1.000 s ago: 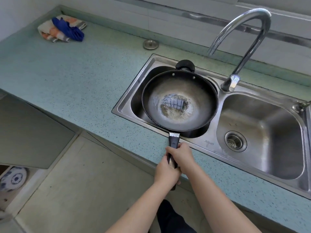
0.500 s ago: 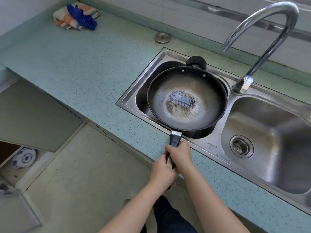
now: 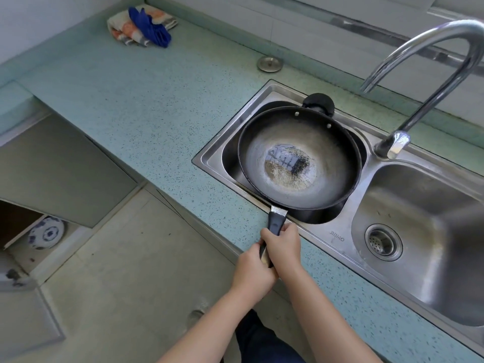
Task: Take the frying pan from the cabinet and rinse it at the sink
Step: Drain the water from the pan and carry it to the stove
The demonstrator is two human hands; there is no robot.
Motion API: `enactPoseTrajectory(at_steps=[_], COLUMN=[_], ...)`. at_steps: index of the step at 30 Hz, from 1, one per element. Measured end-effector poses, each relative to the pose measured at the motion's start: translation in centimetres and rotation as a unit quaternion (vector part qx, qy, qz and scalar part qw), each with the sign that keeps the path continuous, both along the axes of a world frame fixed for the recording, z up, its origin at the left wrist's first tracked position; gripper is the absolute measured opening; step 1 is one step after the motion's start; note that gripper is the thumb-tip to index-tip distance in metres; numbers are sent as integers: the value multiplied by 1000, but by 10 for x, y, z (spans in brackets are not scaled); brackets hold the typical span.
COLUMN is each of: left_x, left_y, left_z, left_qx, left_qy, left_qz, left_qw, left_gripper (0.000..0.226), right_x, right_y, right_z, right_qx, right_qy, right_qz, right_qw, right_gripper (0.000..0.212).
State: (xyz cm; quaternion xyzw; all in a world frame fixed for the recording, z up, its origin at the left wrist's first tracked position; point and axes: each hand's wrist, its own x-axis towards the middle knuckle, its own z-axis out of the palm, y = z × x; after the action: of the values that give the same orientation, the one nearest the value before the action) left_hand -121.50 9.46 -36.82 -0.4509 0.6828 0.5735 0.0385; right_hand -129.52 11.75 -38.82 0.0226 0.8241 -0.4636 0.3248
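Note:
A black frying pan [image 3: 301, 142] with a worn, shiny centre lies across the left basin of the steel double sink [image 3: 324, 231]. Its small helper knob rests on the far rim. The long black handle sticks out over the front rim toward me. My right hand [image 3: 284, 248] grips the handle nearer the pan. My left hand [image 3: 250, 271] grips it just behind. The curved tap [image 3: 408, 61] arches above, its spout over the pan's far right edge, with no water running.
A striped cloth with a blue rag [image 3: 142, 26] lies at the far left of the speckled green countertop [image 3: 146, 100]. A round metal cap [image 3: 269, 63] sits behind the sink. The right basin holds a drain strainer [image 3: 383, 242]. Below left, an open cabinet shows a blue-patterned dish [image 3: 45, 233].
The view has shifted to the left, so the sink and pan sit further right in view. Both hands keep their grip on the handle and the pan stays on the left basin.

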Motion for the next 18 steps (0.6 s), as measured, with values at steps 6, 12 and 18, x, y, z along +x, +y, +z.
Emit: enactPoseTrajectory(at_steps=[6,12,18], left_x=[4,13,42], left_y=[-7,-20,-38], left_z=[8,21,35], left_qx=[30,16,3], left_qy=[20,55,81], left_qz=[30,59,111], left_qw=[999,997,990], left_gripper=[35,24,21], right_x=[1,7,34], right_y=[-11,-30,-59], right_z=[10,25,38], right_qx=[9,7,-7], right_qy=[25,45,78], right_qz=[31,73,129], right_qw=[999,996,989], right_gripper=[28,29,29])
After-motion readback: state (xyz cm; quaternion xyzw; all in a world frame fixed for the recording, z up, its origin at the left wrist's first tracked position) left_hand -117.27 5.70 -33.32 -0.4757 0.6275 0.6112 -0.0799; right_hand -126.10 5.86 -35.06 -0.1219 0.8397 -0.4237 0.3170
